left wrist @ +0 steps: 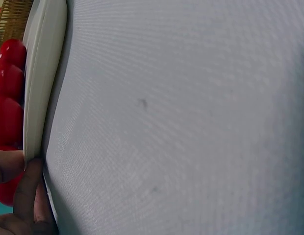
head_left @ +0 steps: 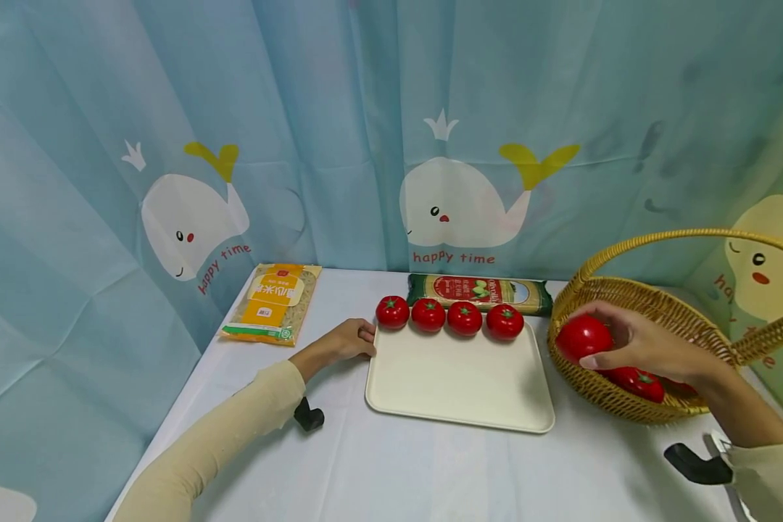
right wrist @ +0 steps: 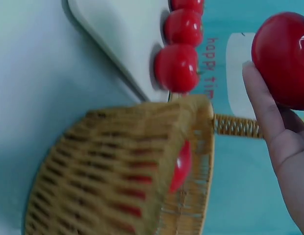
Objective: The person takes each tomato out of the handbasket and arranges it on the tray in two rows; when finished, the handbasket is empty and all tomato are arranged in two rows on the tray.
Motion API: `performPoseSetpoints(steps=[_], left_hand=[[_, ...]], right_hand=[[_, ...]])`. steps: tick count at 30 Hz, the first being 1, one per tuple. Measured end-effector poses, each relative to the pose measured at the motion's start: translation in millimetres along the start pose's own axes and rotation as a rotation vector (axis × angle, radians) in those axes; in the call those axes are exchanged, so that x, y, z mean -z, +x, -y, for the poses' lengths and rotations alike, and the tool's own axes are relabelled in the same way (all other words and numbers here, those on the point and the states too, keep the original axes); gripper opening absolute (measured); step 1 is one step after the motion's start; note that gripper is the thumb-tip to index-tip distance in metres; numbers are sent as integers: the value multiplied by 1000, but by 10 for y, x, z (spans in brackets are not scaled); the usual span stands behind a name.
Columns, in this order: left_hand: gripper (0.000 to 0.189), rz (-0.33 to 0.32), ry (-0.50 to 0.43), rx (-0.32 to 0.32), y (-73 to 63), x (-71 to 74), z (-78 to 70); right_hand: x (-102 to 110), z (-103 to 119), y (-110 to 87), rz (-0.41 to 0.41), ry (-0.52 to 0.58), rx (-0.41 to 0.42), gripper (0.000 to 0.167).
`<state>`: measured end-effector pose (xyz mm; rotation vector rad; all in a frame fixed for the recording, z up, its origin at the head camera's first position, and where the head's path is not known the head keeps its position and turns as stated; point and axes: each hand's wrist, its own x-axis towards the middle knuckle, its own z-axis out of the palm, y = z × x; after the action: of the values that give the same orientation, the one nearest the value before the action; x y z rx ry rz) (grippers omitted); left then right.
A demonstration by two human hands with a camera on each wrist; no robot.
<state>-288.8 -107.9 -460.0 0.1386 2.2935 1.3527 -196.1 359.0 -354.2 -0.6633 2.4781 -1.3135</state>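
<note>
My right hand (head_left: 652, 344) grips a red tomato (head_left: 584, 339) above the near left rim of a wicker basket (head_left: 626, 406). In the right wrist view, thumb and fingers curl round that tomato (right wrist: 284, 58). More tomatoes (head_left: 636, 383) lie inside the basket, partly hidden by the hand. A cream tray (head_left: 457, 377) lies flat on the table, with several tomatoes (head_left: 465, 319) in a row along its far edge. At the tray's left edge, my left hand (head_left: 349, 339) pinches the rim; the left wrist view shows fingers on both sides of the rim (left wrist: 39, 98).
A yellow bag of grain (head_left: 270, 303) lies at the back left. Behind the tomato row is a green and red packet (head_left: 483, 292). The basket's tall arched handle (head_left: 678, 233) rises on the right. A blue curtain (head_left: 365, 130) hangs behind the table.
</note>
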Motion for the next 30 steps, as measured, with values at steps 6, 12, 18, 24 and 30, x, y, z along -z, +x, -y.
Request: performPoseSetpoints(steps=[6, 12, 18, 24, 30], left_hand=[[41, -3, 5, -7, -7, 0, 10], [40, -5, 3, -11, 12, 8, 26], [40, -4, -3, -5, 24, 11, 33], [40, 0, -6, -5, 14, 17, 25], [40, 0, 3, -13, 17, 18, 23]], right_hand=[[-171, 34, 129, 10, 49, -13, 51], [-339, 84, 234, 42, 57, -35, 59], [-443, 63, 320, 42, 93, -6, 52], [-526, 30, 411, 62, 145, 27, 49], [-592, 34, 491, 75, 213, 62, 30]])
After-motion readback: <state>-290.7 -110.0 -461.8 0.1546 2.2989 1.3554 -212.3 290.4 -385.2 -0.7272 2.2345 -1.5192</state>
